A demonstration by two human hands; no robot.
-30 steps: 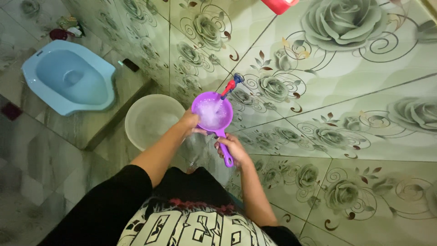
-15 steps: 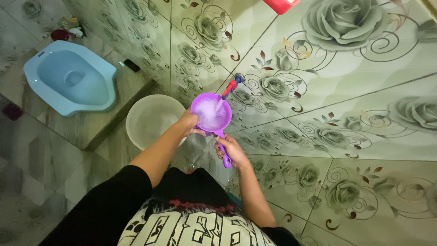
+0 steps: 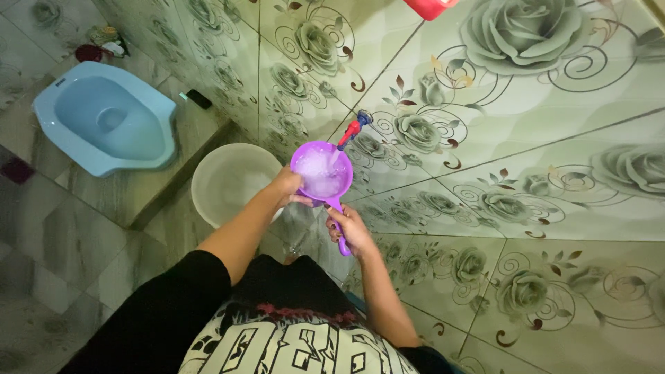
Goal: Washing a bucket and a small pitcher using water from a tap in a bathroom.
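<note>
Purple dipper [image 3: 321, 172] held under the red-handled tap [image 3: 352, 129] on the rose-patterned tiled wall [image 3: 526, 138], bowl facing up, foamy water inside. Long axis running from the bowl, up near the tap, down along the handle toward the body; handle pointing back at the wearer and slightly to the right, bowl end pointing away toward the wall. Thin stream falling from the tap spout into the bowl's right side.

Right hand [image 3: 352, 230] clenched around the dipper's handle, fingers wrapped over it, the purple tip just showing below the fist. Left hand [image 3: 288, 185] grasping the bowl's near-left rim, thumb over the edge, fingers underneath out of sight.

Dipper in the air, well above the floor, just right of the pale round bucket [image 3: 232, 181] standing below and to the left of it. Left forearm crossing over the bucket's right edge. Whether the bucket holds water: cannot tell, inside looks pale and cloudy.

Blue squat toilet pan [image 3: 104, 118] set in a raised tiled step, far left, well apart from the hands. Red plastic container [image 3: 428, 7] partly cut off at the top edge, on the wall above the tap. Black sleeve and printed shirt at the bottom.
</note>
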